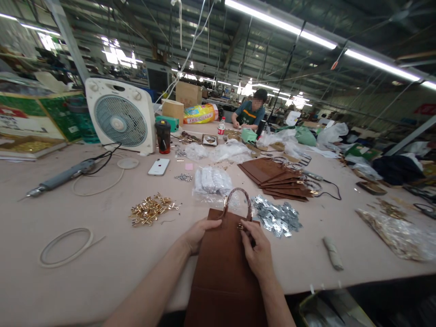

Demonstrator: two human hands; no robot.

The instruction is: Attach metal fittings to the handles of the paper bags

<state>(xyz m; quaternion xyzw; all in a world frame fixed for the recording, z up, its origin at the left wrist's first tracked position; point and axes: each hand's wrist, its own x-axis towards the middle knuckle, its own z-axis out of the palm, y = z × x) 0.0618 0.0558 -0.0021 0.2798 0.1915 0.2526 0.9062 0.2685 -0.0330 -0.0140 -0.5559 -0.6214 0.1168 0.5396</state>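
A brown leather bag panel [221,268] with a curved, wrapped handle [240,191] lies at the table's front edge, its lower part hanging toward me. My left hand [197,234] grips the panel's upper left edge, thumb on top and fingers underneath. At the upper right, my right hand [257,247] pinches a small gold metal fitting [240,226] against the leather. Its curled fingers partly hide the fitting. Just right of the handle is a heap of flat silver metal plates [277,215]. A pile of gold hardware pieces [151,210] lies to the left.
More brown panels [275,177] are stacked behind the plates. Left are an electric screwdriver [61,177], a coiled white cord [66,247], a phone [158,166], a tumbler [163,137] and a box fan [121,116]. A bag of hardware [398,231] lies right. A co-worker [251,111] sits opposite.
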